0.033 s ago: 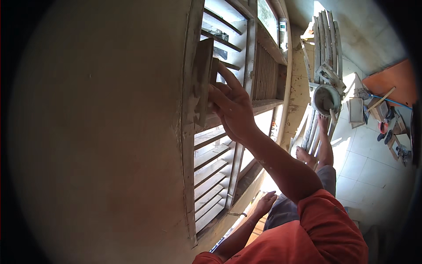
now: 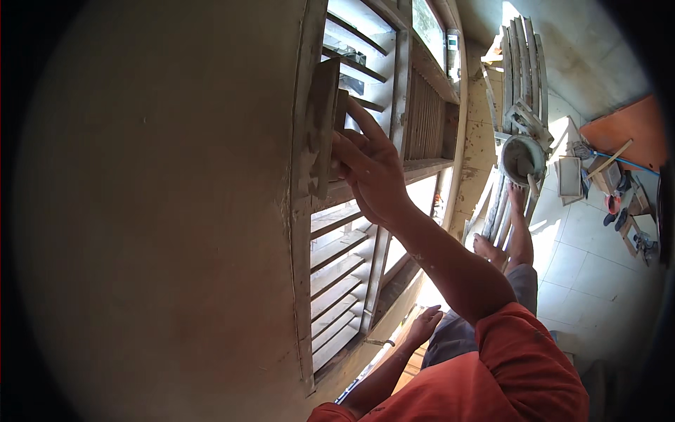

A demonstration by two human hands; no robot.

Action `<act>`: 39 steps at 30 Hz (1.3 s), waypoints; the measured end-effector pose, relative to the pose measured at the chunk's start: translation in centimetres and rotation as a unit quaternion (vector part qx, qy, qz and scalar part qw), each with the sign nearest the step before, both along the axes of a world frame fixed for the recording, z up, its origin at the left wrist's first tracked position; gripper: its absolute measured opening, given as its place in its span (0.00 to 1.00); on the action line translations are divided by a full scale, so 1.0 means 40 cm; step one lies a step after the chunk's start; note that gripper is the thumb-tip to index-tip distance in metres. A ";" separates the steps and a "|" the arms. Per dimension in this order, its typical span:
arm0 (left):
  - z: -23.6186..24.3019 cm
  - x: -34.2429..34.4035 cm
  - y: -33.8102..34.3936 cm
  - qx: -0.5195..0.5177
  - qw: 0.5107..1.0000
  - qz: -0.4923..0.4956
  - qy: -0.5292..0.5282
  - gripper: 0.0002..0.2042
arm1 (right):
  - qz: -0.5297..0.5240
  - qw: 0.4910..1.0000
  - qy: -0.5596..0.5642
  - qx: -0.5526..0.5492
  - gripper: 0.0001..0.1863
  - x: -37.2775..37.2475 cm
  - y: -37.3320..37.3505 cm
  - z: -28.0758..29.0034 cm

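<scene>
My right hand (image 2: 373, 165) is raised, its fingers gripping a flat, smudged wooden tool (image 2: 322, 130) with a darker block behind it, perhaps a handle. The tool lies against, or very close to, the upright window frame (image 2: 302, 239) at the edge of a plain wall (image 2: 162, 211). Beside it are louvred slats (image 2: 337, 278) with daylight between them. My left hand (image 2: 427, 325) is low near my thigh, below the window, with fingers loosely apart and nothing visible in it.
My bare feet rest on a long slatted bench (image 2: 524, 63), by a grey bucket (image 2: 514, 162) with a stick in it and a small dirty frame (image 2: 527, 119). At right, an orange panel (image 2: 626, 130), trays, footwear and wood pieces lie on the tiled floor (image 2: 583, 281).
The wooden tool in my right hand has shifted very slightly upward along the window frame. My left hand looks unmoved.
</scene>
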State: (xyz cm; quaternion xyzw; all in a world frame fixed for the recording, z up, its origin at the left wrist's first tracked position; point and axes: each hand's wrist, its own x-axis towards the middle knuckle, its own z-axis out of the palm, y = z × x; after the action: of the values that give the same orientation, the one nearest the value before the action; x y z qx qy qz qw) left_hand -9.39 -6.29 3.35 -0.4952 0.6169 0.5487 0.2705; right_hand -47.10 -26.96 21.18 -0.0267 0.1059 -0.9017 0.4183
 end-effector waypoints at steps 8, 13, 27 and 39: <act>0.000 0.010 -0.011 0.007 0.999 0.037 0.002 0.24 | -0.025 1.000 -0.006 0.012 0.35 -0.003 -0.024 0.015; -0.006 0.014 -0.005 0.019 0.999 0.045 0.001 0.24 | -0.052 0.999 0.015 0.005 0.34 -0.006 -0.023 0.017; -0.006 0.058 0.012 0.006 0.997 0.071 0.002 0.24 | -0.008 0.998 0.025 0.056 0.37 0.102 0.015 0.046; -0.052 0.104 0.041 0.082 0.982 0.169 0.024 0.28 | 0.267 0.961 0.065 0.022 0.30 0.484 0.255 0.055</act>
State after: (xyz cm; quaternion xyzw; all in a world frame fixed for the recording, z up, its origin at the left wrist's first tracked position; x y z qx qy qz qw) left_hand -5.22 -4.64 1.28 -0.5552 0.4832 0.6471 0.1987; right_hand -27.74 -16.74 23.37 -0.1032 0.1413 -0.7508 0.6370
